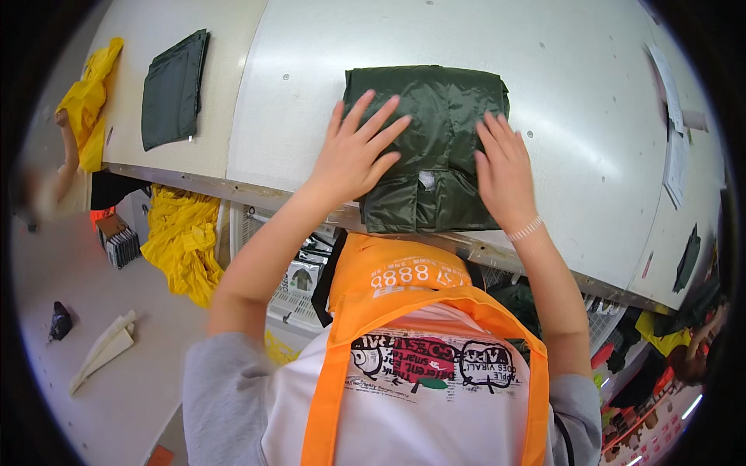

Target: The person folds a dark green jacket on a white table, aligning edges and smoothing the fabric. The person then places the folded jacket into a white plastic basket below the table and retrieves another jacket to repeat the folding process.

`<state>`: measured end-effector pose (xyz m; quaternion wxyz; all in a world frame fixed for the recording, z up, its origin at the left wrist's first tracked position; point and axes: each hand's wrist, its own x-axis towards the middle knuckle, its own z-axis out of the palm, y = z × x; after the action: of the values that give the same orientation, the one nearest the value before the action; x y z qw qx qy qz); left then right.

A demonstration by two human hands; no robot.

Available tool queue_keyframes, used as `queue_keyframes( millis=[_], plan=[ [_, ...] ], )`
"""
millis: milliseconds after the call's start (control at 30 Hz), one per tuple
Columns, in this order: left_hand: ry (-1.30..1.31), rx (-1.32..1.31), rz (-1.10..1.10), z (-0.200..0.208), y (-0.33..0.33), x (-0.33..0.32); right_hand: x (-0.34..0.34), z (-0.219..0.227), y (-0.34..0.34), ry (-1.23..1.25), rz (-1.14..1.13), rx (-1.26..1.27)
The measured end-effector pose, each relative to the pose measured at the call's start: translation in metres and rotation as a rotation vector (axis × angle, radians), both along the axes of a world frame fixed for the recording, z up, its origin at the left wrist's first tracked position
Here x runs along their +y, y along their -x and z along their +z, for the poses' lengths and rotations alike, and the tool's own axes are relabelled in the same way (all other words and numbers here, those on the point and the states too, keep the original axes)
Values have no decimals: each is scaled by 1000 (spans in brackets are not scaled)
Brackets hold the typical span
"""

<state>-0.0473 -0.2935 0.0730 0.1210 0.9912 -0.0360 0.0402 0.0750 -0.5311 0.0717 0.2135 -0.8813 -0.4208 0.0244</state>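
Note:
A dark green garment of thin, shiny fabric (pixel 458 101), folded into a rough rectangle, lies on the white table in front of me. Its near edge reaches the table's front edge, and a small pale patch shows in its lower middle. My left hand (pixel 353 151) rests flat on the garment's left side with fingers spread. On its right side lies my right hand (pixel 503 171), palm down, fingers stretched out and close together. Neither hand grips anything.
Another folded dark green garment (pixel 172 92) lies on the table at left. Beyond it, a co-worker's hand (pixel 62 118) touches yellow fabric (pixel 87 97). More yellow fabric (pixel 183 241) hangs below the table edge. Papers (pixel 674 167) lie at far right; white baskets (pixel 284 311) stand underneath.

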Motion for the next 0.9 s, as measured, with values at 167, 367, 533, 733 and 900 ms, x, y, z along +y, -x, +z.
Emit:
queue_keyframes(
  millis=[167,367,533,733,900],
  plan=[
    [23,-22,160,-81,-45,-5,46,-73,-16,179,-161,-206],
    [344,-114,226,-96,-49,24,45,-79,-35,15,-186,-43],
    [857,-11,949,-94,20,-1,-4,-67,4,-254,-504,354],
    [850,170,930,-65,46,-36,-8,-67,32,-251,-576,712],
    [1085,364,980,-62,102,-51,-22,-62,71,-183,-580,727]
  ],
)
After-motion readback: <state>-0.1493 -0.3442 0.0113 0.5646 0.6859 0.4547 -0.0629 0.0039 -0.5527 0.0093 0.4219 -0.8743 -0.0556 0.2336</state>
